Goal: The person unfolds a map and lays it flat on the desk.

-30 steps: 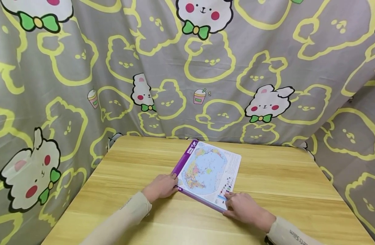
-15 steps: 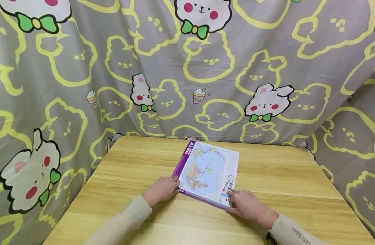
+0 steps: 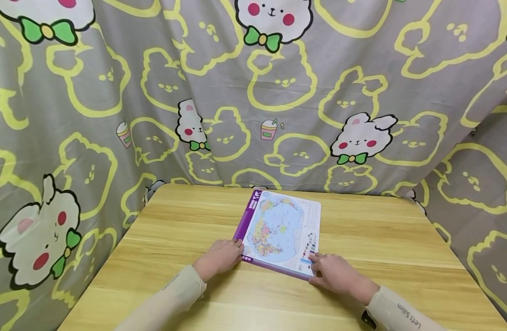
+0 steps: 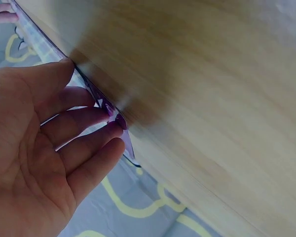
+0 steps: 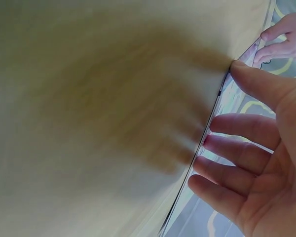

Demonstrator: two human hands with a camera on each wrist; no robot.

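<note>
On the counter (image 3: 382,234), a world map (image 3: 280,227) is being touched at its near corners by the left hand (image 3: 220,257) and the right hand (image 3: 338,272), both loosely extended; light, equal pressure is probably being called for.

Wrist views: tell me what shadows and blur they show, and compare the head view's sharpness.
Head: sharper, lettering readable on the right sleeve; left wrist: a dim shadow on the table beside the left hand; right wrist: soft finger-shaped shadows by the right hand, wood grain blurred.
</note>
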